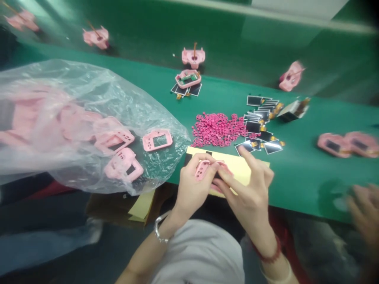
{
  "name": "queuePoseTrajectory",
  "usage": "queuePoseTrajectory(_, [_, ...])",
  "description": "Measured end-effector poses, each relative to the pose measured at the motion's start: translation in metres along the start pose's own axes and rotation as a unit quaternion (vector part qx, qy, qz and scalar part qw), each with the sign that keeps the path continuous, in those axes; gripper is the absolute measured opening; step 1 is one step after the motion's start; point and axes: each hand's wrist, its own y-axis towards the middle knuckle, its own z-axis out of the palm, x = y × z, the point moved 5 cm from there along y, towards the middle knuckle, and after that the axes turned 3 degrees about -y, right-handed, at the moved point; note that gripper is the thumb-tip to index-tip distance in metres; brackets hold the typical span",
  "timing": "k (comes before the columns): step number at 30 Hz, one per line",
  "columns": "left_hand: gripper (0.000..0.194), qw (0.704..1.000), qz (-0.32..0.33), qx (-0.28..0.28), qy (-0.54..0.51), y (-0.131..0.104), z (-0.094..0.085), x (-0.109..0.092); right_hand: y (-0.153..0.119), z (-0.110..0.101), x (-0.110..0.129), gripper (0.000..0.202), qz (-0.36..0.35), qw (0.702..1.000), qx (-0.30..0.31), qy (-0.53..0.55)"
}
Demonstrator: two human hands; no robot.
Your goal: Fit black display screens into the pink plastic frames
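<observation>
A pink plastic casing (202, 169) with small button holes is gripped at its left side by my left hand (192, 183). From the right, my right hand (248, 185) pinches the same casing near its dark middle, one finger lifted away. My fingers hide much of the casing, so I cannot tell whether a screen sits in it. Below it lies a yellow sheet (241, 169). Just beyond are a heap of small magenta pieces (217, 129) and several small display screens (254, 127) with orange flex tails.
A clear plastic bag (160, 173) with several pink casings covers the left. Along the back of the green table (299, 157) stand pink shells (194, 57) and a casing with a green board (188, 79). Another person's blurred hand (364, 209) is at right, near two casings (333, 145).
</observation>
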Motion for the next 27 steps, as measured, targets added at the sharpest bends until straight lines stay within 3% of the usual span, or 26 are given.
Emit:
queuePoseTrajectory(2, [0.008, 1.000, 0.008, -0.030, 0.000, 0.001, -0.001, 0.003, -0.003, 0.004, -0.003, 0.030, 0.029, 0.998, 0.000, 0.049])
queuePoseTrajectory(4, [0.007, 0.998, 0.017, -0.063, -0.001, 0.000, -0.003, 0.005, -0.007, 0.012, -0.009, 0.042, 0.137, 0.977, 0.012, 0.161])
queuePoseTrajectory(8, [0.009, 0.996, 0.031, -0.081, -0.009, -0.006, -0.003, 0.005, -0.020, 0.039, -0.008, 0.043, 0.361, 0.853, 0.074, 0.370])
queuePoseTrajectory(11, [0.009, 0.995, 0.043, -0.091, -0.007, -0.011, -0.004, 0.001, -0.022, 0.050, 0.000, 0.041, 0.411, 0.795, 0.108, 0.434])
queuePoseTrajectory(15, [0.011, 0.985, 0.100, -0.129, 0.049, -0.019, -0.007, -0.005, -0.023, 0.045, 0.003, 0.039, 0.416, 0.794, 0.121, 0.427])
queuePoseTrajectory(18, [0.011, 0.986, 0.100, -0.124, 0.038, -0.023, -0.006, -0.005, -0.027, 0.040, 0.002, 0.038, 0.429, 0.793, 0.132, 0.412])
queuePoseTrajectory(23, [0.012, 0.998, 0.022, -0.021, -0.051, -0.021, -0.003, 0.009, -0.026, 0.046, -0.005, 0.042, 0.416, 0.781, 0.144, 0.444])
queuePoseTrajectory(25, [0.013, 0.996, 0.007, -0.040, -0.083, -0.017, -0.013, 0.016, -0.021, 0.051, -0.013, 0.045, 0.384, 0.798, 0.122, 0.448])
queuePoseTrajectory(27, [0.013, 0.988, 0.010, -0.117, -0.103, -0.014, -0.032, 0.023, -0.017, 0.052, -0.022, 0.044, 0.348, 0.855, 0.086, 0.375])
